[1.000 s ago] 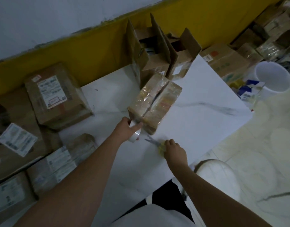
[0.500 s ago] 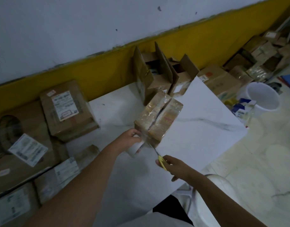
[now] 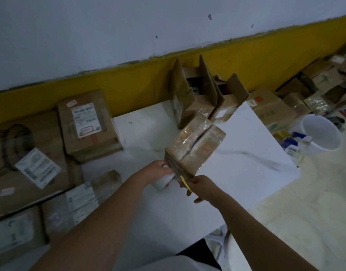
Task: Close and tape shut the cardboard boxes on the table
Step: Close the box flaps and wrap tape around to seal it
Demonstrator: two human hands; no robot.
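Note:
A small cardboard box [image 3: 195, 145] wrapped in shiny clear tape stands on the white table [image 3: 246, 163], its top flaps meeting at a dark seam. My left hand [image 3: 156, 171] grips a white tape roll [image 3: 164, 181] against the box's near left corner. My right hand [image 3: 199, 187] holds yellow-handled scissors [image 3: 184, 182] right at the box's near bottom edge, by the tape. Two open cardboard boxes [image 3: 195, 100] with raised flaps stand at the table's far edge.
Sealed labelled boxes [image 3: 86, 124] are stacked left of the table. More boxes [image 3: 272, 108] and a white bucket [image 3: 322, 133] sit on the floor at right. A white stool [image 3: 223, 245] stands under the table's near edge. A yellow-and-white wall runs behind.
My right hand picked the scissors up from the table and brought them to the tape at the box's near edge. My left hand kept the roll at the box. The camera tilted up.

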